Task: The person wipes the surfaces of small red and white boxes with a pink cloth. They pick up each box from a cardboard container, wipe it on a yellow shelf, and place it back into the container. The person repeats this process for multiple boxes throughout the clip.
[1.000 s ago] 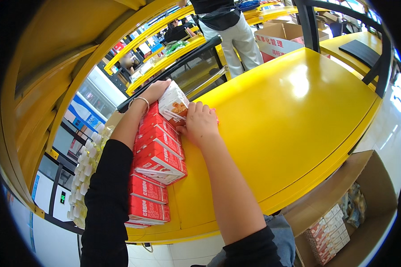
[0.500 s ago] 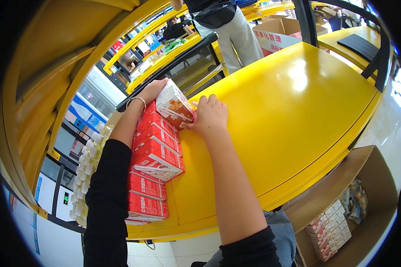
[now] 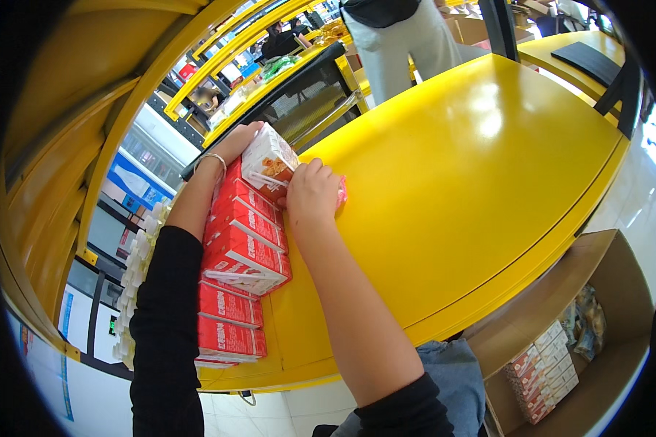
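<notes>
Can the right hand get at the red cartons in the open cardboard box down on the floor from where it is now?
Probably not without letting go: the right hand rests against the white carton on the yellow shelf, and the cardboard box sits below the shelf edge.

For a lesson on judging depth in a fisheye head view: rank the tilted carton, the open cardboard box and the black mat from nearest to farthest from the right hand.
1. Tilted carton: touching the right hand, top of the red stack.
2. Open cardboard box: lower right, on the floor below the shelf.
3. Black mat: upper right, on the next yellow surface.

cartons (image 3: 239, 240) in row on shelf (image 3: 452, 189), left edge | open box (image 3: 561, 349) below right
</notes>
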Available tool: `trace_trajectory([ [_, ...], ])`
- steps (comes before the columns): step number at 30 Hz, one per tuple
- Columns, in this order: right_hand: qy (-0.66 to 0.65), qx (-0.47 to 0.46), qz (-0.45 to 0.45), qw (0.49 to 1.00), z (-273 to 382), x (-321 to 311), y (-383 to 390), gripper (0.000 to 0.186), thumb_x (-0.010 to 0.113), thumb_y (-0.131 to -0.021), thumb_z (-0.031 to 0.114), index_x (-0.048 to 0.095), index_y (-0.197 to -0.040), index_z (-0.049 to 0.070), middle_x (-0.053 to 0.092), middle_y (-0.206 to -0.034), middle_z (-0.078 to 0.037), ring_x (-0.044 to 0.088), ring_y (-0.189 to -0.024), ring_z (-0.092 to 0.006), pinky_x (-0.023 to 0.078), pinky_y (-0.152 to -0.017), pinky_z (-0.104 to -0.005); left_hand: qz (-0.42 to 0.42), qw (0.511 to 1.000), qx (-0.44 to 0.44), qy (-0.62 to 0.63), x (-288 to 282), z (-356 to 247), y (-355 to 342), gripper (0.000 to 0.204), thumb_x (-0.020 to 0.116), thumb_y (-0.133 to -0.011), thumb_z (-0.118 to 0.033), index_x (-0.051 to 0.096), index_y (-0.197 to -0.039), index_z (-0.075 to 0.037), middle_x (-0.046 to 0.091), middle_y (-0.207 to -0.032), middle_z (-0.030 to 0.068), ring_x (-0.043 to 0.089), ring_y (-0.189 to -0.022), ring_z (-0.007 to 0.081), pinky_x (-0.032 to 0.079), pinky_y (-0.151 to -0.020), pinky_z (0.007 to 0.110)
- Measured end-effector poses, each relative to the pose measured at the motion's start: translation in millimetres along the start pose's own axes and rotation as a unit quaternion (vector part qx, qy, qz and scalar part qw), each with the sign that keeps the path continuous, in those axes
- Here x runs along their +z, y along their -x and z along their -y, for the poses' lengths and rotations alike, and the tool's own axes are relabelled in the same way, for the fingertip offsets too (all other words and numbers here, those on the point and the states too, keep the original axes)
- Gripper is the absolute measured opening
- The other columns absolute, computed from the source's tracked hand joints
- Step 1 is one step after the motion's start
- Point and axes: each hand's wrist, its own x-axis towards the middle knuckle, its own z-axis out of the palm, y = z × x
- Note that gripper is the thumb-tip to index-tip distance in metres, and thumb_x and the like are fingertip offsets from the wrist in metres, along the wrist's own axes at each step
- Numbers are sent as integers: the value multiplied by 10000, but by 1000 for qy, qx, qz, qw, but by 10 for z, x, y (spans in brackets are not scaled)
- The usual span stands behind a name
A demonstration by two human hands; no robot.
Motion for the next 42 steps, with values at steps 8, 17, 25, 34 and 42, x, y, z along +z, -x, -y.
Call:
trace_trajectory([
  [8, -28, 3, 54, 998, -7, -81, -46, 665, 712, -651, 585, 542, -1058, 88, 555, -1017, -59, 572, -959, -204, 449, -786, -340, -4, 989, 67, -129, -37, 100, -23, 594, 352, -938, -483, 629, -1045, 32, 648, -1029, 137, 603, -919, 211, 428, -842, 327],
  [17, -3, -22, -7, 1000, -156, 41, 54, 643, 713, -670, 574, 531, -1044, 83, 539, -1008, -67, 545, -968, -202, 433, -805, -339, -121, 916, 130, -360, -130, -386, 412, 421, 355, -881, -326, 659, -954, -44, 631, -1020, 210, 603, -953, 367, 456, -871, 458],
  [25, -20, -30, -14, 999, -519, -544, 575, 509, 627, -764, 546, 583, -971, 83, 566, -938, -82, 566, -913, -221, 449, -760, -351, -159, 891, 246, -348, -346, -903, 1126, 320, 424, -858, -292, 651, -861, -66, 651, -898, 171, 617, -871, 349, 475, -754, 469],
  [34, -58, -43, -21, 997, -1511, -1360, 1767, 231, 604, -811, 317, 658, -927, 124, 656, -894, -99, 642, -868, -268, 517, -703, -405, -70, 698, 634, -326, 901, -2006, 3053, 225, 584, -820, -182, 645, -991, -49, 652, -912, 132, 608, -862, 300, 472, -782, 394],
  [42, -158, 251, 130, 946, -3860, -2317, 3675, 476, 590, -825, 507, 585, -764, 35, 624, -673, -119, 622, -682, -272, 473, -656, -389, 112, 653, 740, -118, 2630, -2133, 4371, 257, 604, -793, -210, 611, -997, -54, 619, -866, 87, 600, -857, 246, 468, -786, 353],
])
